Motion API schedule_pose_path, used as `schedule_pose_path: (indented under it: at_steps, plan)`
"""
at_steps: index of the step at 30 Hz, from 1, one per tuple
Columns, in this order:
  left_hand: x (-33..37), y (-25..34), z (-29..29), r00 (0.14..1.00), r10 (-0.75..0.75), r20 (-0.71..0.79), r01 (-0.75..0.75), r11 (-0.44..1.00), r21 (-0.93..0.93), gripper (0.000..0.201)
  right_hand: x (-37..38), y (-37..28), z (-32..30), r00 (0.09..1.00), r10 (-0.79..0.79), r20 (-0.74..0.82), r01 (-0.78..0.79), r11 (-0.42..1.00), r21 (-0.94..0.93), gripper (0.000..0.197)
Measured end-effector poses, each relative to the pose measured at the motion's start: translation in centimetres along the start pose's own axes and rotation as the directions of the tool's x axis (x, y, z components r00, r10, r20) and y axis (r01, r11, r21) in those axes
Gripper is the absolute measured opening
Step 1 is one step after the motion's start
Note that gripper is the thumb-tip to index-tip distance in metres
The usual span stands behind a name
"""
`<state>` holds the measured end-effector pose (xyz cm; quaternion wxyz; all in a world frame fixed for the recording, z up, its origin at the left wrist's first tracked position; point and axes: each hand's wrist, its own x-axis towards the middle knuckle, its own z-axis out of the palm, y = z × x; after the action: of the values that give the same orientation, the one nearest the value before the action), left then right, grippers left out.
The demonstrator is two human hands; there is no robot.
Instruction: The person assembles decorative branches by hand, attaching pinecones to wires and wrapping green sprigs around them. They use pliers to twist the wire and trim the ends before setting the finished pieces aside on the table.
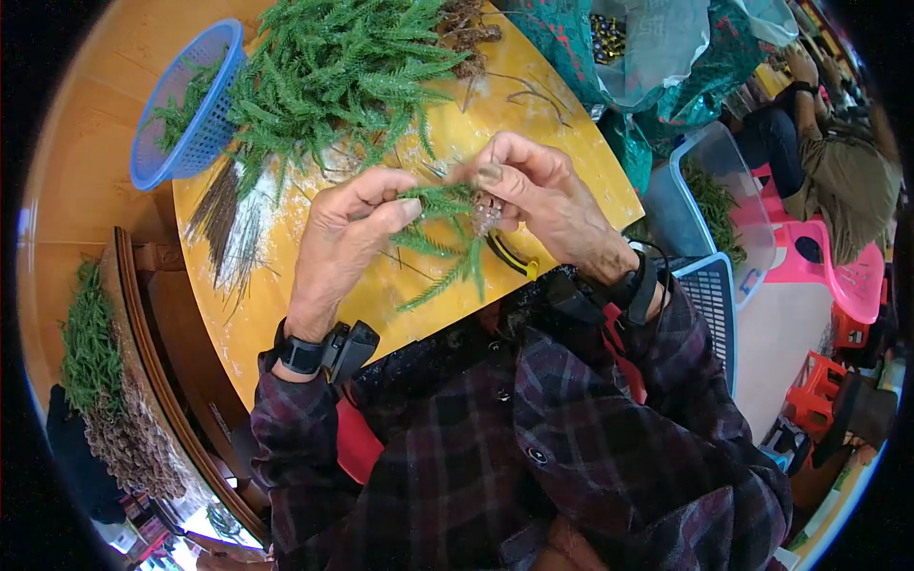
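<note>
Between my hands hangs a small green artificial pine sprig [440,246] with several drooping fronds. My left hand [350,228] pinches one of its fronds between thumb and fingers. Closed at the sprig's other end, my right hand [557,195] grips its base, where a brown, pine-cone-like piece [486,213] shows below the thumb. Blur hides the exact spot where the right fingertips meet the stem. Under the right hand, near the table edge, lies a tool with black and yellow curved handles [514,259].
A heap of green sprigs [333,81] covers the far side of the yellow table [276,328]. Thin dark wires [224,224] lie at left, below a blue basket [195,114]. Right are green plastic bags [624,143], a clear bin [752,219] and a seated person [847,181].
</note>
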<state>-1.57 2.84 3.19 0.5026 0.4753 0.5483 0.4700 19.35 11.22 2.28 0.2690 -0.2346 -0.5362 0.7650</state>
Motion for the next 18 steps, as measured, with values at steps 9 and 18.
schedule_pose_path:
  at_steps: [9,18]
  plan:
    - [0.6,0.6,1.8,0.967,0.186,-0.175,-0.169,0.979,0.112,0.018,-1.1,-0.3,2.0,0.838,-0.546,-0.025,0.439,0.700,-0.563,0.009]
    - [0.7,-0.3,2.7,0.980,0.156,-0.126,-0.161,0.986,-0.033,0.018,-0.9,-0.3,1.7,0.843,-0.537,-0.023,0.350,0.581,-0.735,0.008]
